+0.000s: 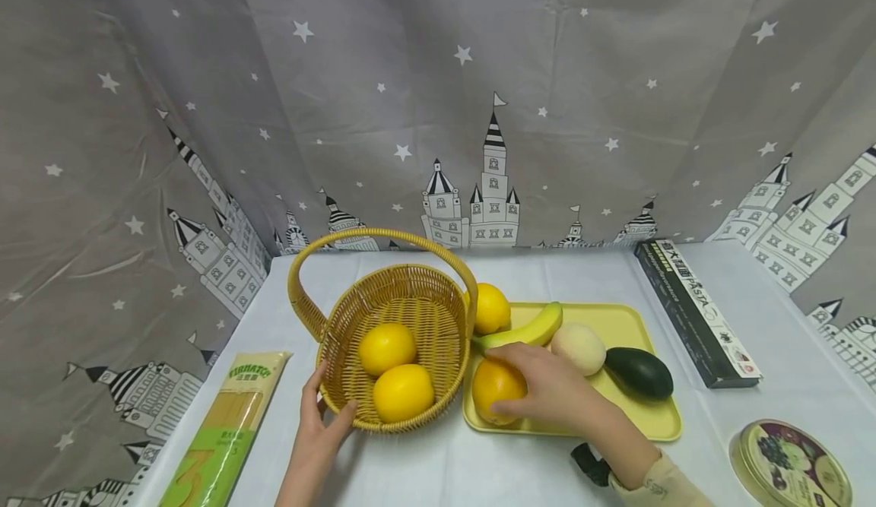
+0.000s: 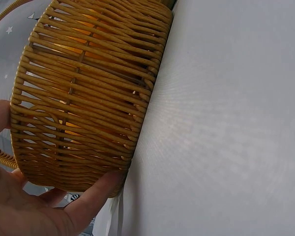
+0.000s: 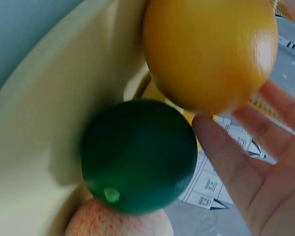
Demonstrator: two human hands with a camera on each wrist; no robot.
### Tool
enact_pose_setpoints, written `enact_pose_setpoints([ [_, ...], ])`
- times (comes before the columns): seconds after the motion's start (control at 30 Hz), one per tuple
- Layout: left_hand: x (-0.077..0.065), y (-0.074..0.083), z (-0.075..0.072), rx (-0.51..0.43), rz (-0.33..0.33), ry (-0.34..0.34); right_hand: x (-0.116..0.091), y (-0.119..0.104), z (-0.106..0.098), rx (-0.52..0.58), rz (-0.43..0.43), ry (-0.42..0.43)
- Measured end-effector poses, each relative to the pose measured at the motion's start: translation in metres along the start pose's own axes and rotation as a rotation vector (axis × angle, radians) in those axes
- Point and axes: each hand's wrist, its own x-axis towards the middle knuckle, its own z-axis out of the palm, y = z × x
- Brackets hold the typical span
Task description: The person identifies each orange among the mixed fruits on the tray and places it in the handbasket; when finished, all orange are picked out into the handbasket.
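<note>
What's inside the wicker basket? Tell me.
Two yellow fruits lie in the wicker basket, on its woven bottom. Whatever is directly beneath them is covered.

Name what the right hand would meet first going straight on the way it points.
The orange, which the right hand touches; past it, probably the basket, though depth is unclear.

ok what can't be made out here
Head view: right side of near orange, behind right hand.
Head view: bottom of green packet, cut by frame edge.
Left wrist view: yellow fruits inside basket, mostly behind its weave.
Right wrist view: speckled fruit's lower part, cut by frame edge.
</note>
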Motion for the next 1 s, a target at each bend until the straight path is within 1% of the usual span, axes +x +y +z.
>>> enact_pose_setpoints([
  [0.17,0.001,0.0,0.0,-0.006,0.003,-0.001,0.002,-0.004,0.006,-0.05,0.029,0.024],
  [0.27,0.0,-0.001,0.0,-0.007,0.005,0.003,0.004,-0.006,0.009,-0.073,0.019,0.023],
  [0.47,0.0,-0.001,-0.001,-0.005,0.0,0.004,0.005,-0.011,0.014,-0.101,-0.008,-0.005],
  [0.67,0.0,-0.002,-0.001,0.001,0.0,-0.002,0.005,-0.013,0.017,-0.114,-0.01,-0.006],
  [0.83,0.0,-0.001,0.0,0.016,-0.003,0.004,0.004,-0.012,0.016,-0.122,-0.01,0.012],
  [1.0,0.0,-0.001,0.0,0.025,-0.002,0.004,0.0,-0.012,0.011,-0.131,-0.009,0.036],
])
